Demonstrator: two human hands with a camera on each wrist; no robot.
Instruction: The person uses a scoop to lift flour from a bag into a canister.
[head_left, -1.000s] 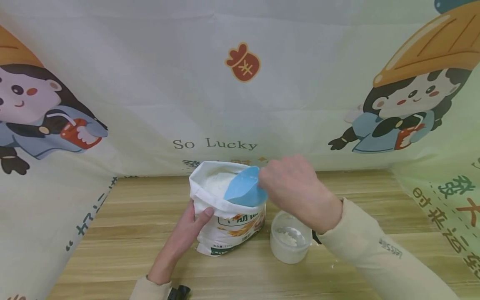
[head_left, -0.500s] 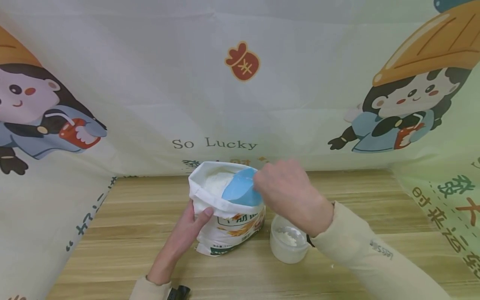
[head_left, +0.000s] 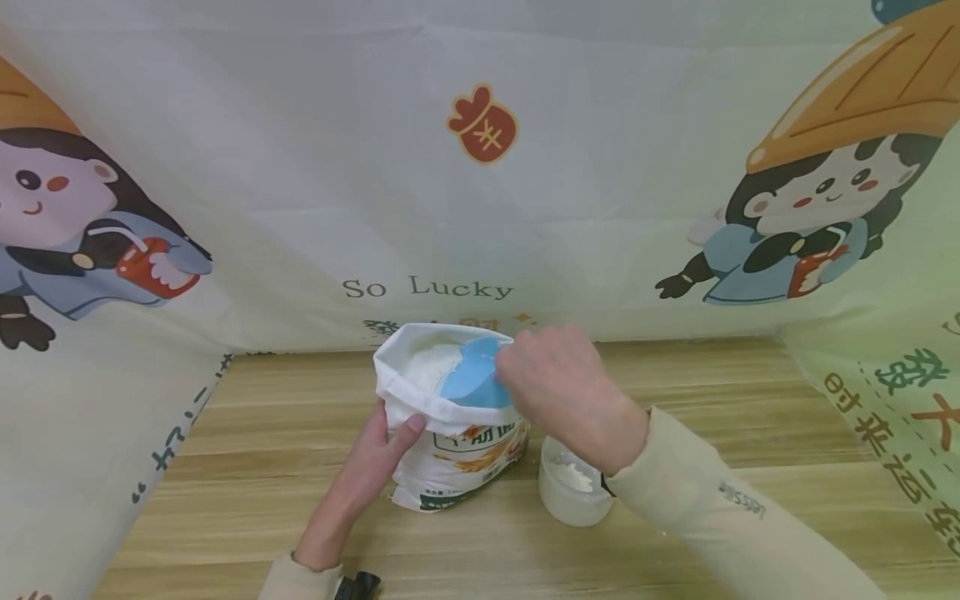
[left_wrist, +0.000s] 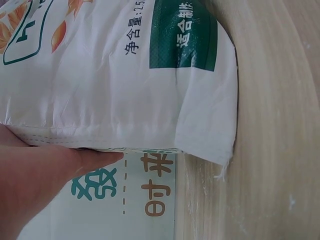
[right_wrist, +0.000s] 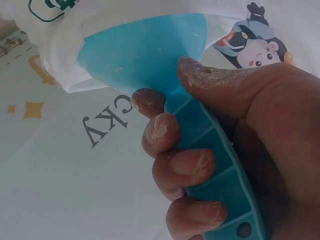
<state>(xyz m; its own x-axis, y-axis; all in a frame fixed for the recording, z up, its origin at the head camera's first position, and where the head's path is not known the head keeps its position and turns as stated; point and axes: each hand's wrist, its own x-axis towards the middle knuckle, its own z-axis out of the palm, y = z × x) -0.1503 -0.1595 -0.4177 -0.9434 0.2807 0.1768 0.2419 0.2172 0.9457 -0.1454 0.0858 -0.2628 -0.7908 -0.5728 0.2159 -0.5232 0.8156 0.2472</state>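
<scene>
Right hand [head_left: 562, 390] has shifted leftward, back uppermost, fingers [right_wrist: 187, 167] wrapped round scoop [head_left: 474, 377]; left hand [head_left: 379, 454] grips bag [head_left: 468, 462].

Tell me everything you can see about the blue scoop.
The blue scoop looks like plastic, with a smooth bowl and a ribbed handle holed near its end. The right hand grips the handle. Tilted, the bowl sits in the open mouth of the white bag beside white powder; any load is unclear.

One bag [head_left: 461, 467], one scoop [head_left: 472, 377], one tub [head_left: 573, 505]
</scene>
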